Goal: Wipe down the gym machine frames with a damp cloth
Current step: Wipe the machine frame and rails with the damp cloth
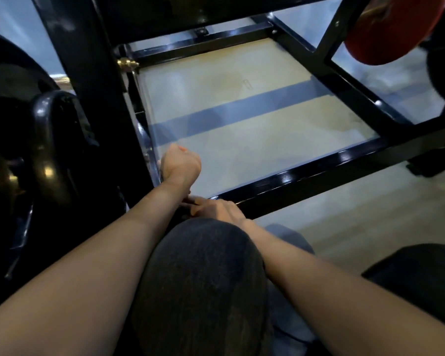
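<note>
Left hand [181,163] curled into a fist beside the left rail of the black frame [306,173], knuckles against or just beside that rail; a sliver of orange-pink at the top of the fist, too small to name. No cloth plainly visible, so cannot tell whether the fist holds one. Right hand [217,208] lower down at the near-left corner of the frame, resting on the near bar, fingers [190,201] reaching leftward toward the left forearm; their tips hidden behind that forearm, so grip cannot be told.

Frame laid out as a low rectangle on the floor [242,119]: near bar glossy, running up to the right; far bar across the top; right rail angled away. Pale floor with a dark stripe open inside the rectangle. Thick black upright [88,80] close on the left, hemming in the left hand. Black plates [23,124] crowded at far left.

Knee [203,278] in dark cloth covering the near corner and the right wrist. Red plate [393,32] at top right, blurred and cut off.
</note>
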`<state>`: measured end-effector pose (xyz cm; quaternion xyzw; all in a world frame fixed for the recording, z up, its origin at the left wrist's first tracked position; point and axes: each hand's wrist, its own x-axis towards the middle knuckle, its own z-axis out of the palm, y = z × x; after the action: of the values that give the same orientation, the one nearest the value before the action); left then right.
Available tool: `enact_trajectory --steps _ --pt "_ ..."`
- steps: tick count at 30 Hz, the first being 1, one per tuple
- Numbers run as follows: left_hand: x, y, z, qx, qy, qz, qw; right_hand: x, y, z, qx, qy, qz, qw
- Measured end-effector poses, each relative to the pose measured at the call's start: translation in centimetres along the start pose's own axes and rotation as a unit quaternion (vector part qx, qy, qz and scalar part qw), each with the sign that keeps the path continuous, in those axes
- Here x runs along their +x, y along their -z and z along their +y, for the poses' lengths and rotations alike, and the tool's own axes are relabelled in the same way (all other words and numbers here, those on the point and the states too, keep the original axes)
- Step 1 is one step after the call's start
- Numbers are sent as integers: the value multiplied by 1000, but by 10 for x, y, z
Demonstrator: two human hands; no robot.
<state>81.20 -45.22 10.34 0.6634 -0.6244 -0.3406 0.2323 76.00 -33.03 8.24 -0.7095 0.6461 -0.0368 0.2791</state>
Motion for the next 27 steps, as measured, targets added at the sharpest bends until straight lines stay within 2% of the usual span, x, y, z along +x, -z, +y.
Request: enact_trajectory --steps 2,4,9,11,14,16,20,22,24,27 --pt "0 -13 3 5 11 7 1000 -10 13 23 -68 -12 9 998" --pt "0 -26 8 0 5 -1 1000 -23 26 62 -117 -66 2 991" --pt "4 -67 15 4 -23 -53 998 -73 80 192 -142 -209 -1 968" --pt "4 -78 17 22 -28 -75 997 -95 103 247 -146 -301 45 941" --pt "6 -97 19 39 -17 -91 995 -105 108 295 -153 -433 121 880" --pt "6 -109 27 48 -20 -123 991 -99 95 289 -140 -422 153 883" --pt "11 -131 64 114 -83 -212 967 -91 68 226 -108 -204 143 962" --pt "8 -146 84 147 -121 -242 952 -94 61 205 -107 -129 136 976" --pt "2 -161 96 164 -144 -263 940 -101 61 215 -120 -124 161 972" --pt "-12 -182 105 167 -156 -287 930 -125 79 284 -90 -241 237 937"
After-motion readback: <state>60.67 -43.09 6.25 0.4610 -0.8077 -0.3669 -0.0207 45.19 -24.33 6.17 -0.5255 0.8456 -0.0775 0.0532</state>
